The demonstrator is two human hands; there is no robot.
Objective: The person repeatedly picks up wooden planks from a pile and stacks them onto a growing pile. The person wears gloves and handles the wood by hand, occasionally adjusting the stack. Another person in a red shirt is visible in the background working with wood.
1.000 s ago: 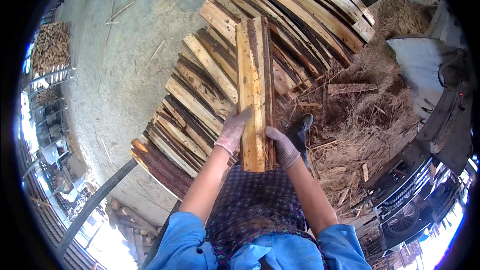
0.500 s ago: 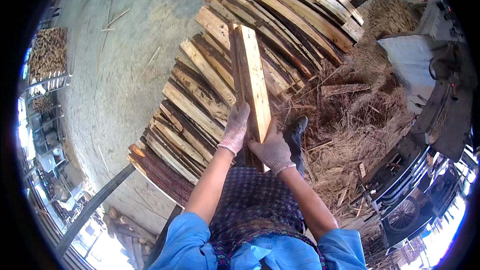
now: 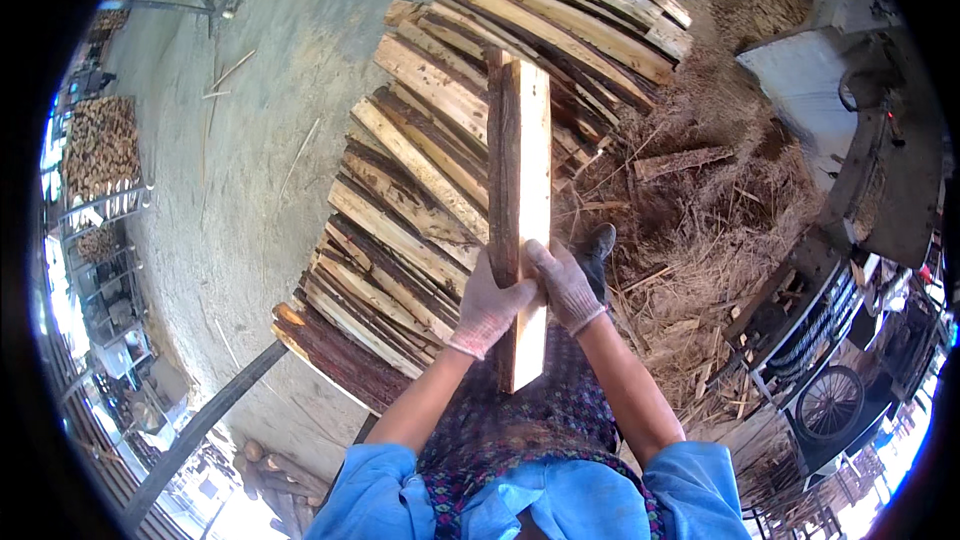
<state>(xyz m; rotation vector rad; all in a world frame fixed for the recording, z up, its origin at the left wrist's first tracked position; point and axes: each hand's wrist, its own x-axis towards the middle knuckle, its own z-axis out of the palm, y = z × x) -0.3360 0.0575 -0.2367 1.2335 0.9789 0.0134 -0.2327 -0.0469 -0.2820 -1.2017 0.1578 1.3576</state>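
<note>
A long wooden slab with dark bark along its left side and a pale sawn face is held lengthwise in front of me, pointing away. My left hand, in a pale work glove, grips its bark side with the thumb across the face. Wrapped on the right edge is my gloved right hand, its thumb near the left one. The slab's near end sticks out below both hands, over my patterned apron. Beyond and to the left lies a row of similar bark-edged slabs, partly hidden by the held one.
Shredded bark and wood scraps cover the ground at right, next to my shoe. Farther right stand a machine with a pale metal panel and a spoked wheel. A dark bar extends from the slab row at lower left.
The slab has swung more upright in view and come nearer to me. Both hands have shifted their hold, now close together around it. The view has turned slightly.
</note>
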